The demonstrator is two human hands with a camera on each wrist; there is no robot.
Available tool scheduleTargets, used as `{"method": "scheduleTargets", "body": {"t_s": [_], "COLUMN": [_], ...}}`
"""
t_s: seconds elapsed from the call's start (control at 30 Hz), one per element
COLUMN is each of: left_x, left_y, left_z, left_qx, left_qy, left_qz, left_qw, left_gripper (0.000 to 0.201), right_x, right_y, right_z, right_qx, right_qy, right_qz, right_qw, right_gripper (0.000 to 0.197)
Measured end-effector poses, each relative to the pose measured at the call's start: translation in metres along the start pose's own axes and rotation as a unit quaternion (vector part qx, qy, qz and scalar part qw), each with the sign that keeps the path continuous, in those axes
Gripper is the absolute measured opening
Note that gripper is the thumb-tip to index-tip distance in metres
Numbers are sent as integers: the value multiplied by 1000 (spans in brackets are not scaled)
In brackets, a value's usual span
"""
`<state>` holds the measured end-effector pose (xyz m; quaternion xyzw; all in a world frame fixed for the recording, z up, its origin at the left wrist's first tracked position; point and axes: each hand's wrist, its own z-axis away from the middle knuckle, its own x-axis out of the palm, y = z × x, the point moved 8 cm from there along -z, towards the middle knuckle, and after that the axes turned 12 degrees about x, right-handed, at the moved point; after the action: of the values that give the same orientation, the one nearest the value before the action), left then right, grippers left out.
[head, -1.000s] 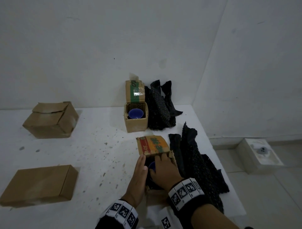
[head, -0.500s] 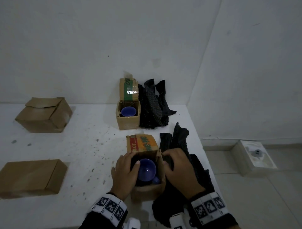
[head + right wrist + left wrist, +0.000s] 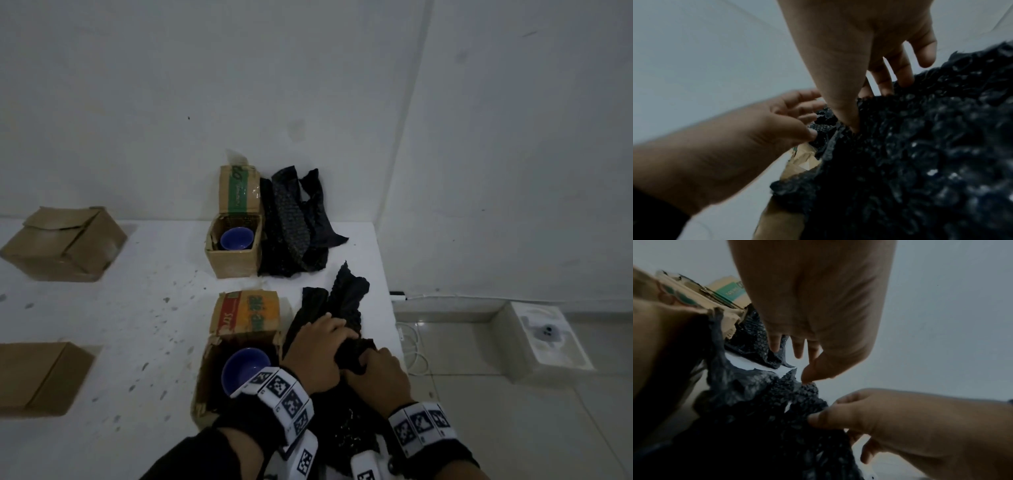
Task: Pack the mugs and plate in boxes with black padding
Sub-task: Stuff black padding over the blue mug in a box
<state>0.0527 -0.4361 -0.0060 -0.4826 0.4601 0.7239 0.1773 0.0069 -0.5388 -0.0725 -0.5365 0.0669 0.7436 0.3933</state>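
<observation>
A blue mug (image 3: 244,371) stands in the near open cardboard box (image 3: 205,383), whose printed flap (image 3: 248,315) stands up behind it. A second blue mug (image 3: 236,238) sits in the far open box (image 3: 233,265). To the right of the near box lies a heap of black padding (image 3: 344,301). My left hand (image 3: 329,334) and right hand (image 3: 368,363) both hold a bunched piece of it. In the left wrist view my left thumb touches the padding (image 3: 756,402). In the right wrist view my right thumb digs into the padding (image 3: 920,146). No plate is in view.
More black padding (image 3: 298,226) leans against the wall beside the far box. Two closed cardboard boxes (image 3: 65,243) (image 3: 37,377) sit at the table's left. The table edge (image 3: 385,274) runs just right of the padding. Below on the floor are a white box (image 3: 544,339) and a cable (image 3: 411,346).
Both hands have left the near box and its mug and moved right onto the black padding. The left hand now reaches across the box's right side.
</observation>
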Motion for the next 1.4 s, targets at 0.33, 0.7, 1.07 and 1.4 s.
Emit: {"method": "scheduleTargets", "body": {"t_s": [0.33,0.7,1.07,1.4], "left_x": [-31,-144,-120,-70], "left_y": [-13,-13,-90,-123], "left_z": [-9,30,126,169], "left_qx": [17,24,-46,-146], "left_qy": [90,227,189,280], "left_qz": [-100,-235,106,62], "left_qw": [991,945,975,947], "left_gripper": [77,18,55,18], "right_x": [-57,-115,-85,-23], "right_y": [-36,-113,-166,-204], "right_z": [6,41,67,85], "right_qx": [-107,-253,-320,-316], "right_qy": [-61,-49,73,194], "right_qz": [-234,-270,-183,81], "right_qw": [964,928,927,925], "right_gripper": [13,45,30,19]}}
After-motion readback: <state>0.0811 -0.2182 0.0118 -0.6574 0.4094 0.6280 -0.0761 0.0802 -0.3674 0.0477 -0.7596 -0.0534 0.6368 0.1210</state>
